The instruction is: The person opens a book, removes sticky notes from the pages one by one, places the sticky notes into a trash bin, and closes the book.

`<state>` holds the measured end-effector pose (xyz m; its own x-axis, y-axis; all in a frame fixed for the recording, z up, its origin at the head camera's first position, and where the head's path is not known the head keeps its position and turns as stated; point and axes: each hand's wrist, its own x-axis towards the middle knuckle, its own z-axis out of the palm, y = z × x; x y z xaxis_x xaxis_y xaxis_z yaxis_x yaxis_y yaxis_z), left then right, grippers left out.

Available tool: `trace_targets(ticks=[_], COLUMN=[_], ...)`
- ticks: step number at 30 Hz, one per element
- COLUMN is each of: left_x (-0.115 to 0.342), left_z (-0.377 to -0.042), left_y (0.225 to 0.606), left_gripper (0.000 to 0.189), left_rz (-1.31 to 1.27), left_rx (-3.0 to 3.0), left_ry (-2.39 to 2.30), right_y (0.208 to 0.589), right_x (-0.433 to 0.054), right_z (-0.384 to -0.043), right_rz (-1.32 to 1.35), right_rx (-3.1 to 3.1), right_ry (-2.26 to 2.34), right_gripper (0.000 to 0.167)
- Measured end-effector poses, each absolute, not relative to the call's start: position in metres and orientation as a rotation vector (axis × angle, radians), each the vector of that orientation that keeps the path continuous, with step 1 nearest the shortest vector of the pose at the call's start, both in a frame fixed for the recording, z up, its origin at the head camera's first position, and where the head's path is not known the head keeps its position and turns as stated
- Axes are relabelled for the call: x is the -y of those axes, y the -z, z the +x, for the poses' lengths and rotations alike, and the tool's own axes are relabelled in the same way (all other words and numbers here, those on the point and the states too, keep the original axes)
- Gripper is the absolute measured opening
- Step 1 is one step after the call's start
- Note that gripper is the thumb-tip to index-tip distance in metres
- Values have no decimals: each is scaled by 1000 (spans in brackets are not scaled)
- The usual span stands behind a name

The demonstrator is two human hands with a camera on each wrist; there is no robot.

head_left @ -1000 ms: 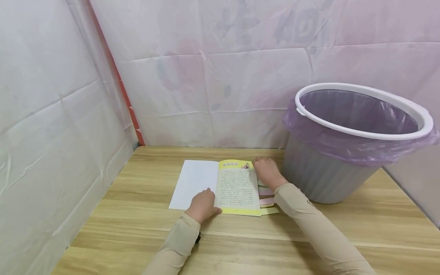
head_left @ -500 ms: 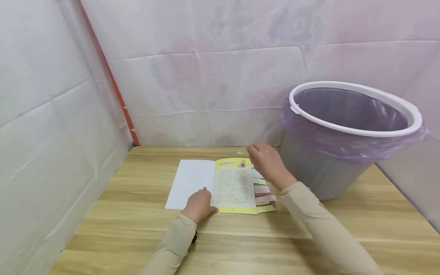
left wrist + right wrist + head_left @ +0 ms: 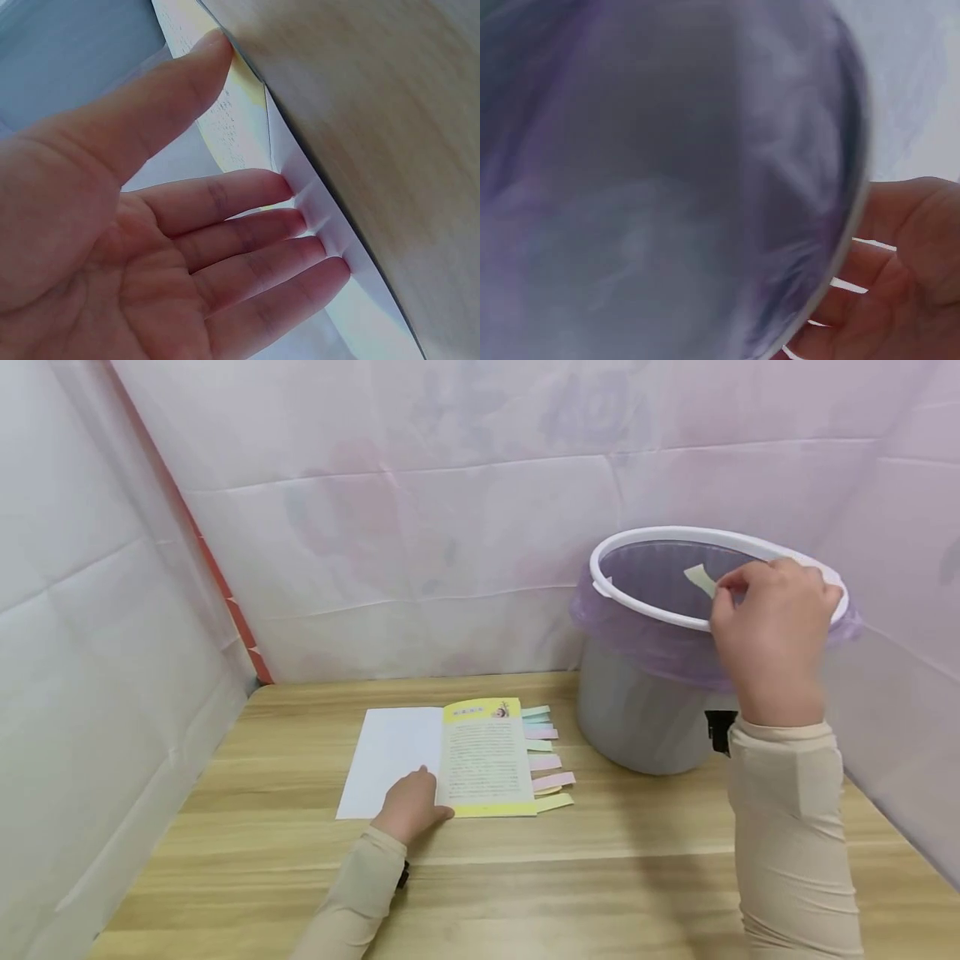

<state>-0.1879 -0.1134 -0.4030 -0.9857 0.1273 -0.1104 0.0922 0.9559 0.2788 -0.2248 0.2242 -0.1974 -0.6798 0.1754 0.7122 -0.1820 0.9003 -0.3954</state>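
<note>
An open book (image 3: 487,760) lies on the wooden table, a blank white page on the left and a printed, yellow-edged page on the right. My left hand (image 3: 408,806) rests on it near the lower part of the fold. In the left wrist view its fingers (image 3: 255,266) are extended, tips on the white page, thumb at the book's bottom edge. Between thumb and fingers, my right hand (image 3: 776,635) pinches a pale green paper strip (image 3: 700,579) above the mouth of a grey bin (image 3: 637,710). The right wrist view shows blurred bin lining (image 3: 667,150) beside that hand.
Several coloured paper tabs (image 3: 545,762) stick out from the book's right edge. A purple bag (image 3: 637,635) lines the bin under its white rim (image 3: 652,607). Pale cloth (image 3: 450,527) hangs behind the table (image 3: 487,893) and along its sides.
My right hand has gone from the book's upper right corner up and right to over the bin, carrying the strip. The left hand stays on the book. The head view has turned rightward.
</note>
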Motion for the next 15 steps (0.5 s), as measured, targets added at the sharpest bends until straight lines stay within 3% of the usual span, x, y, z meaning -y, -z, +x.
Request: trace_targets(ticks=[10,15], left_x=[116,115], left_z=[-190,-189], left_y=[404,406], left_gripper=[51,52], left_rz=[159,160], left_rx=[-2965,-2960], left_ry=[-403,-406], right_y=[198,200], right_x=[-227,-215], right_z=[-225,-209], right_rz=[-3,62], right_rx=[2348,2157], right_ry=[-537,-588], right_gripper=[31,28])
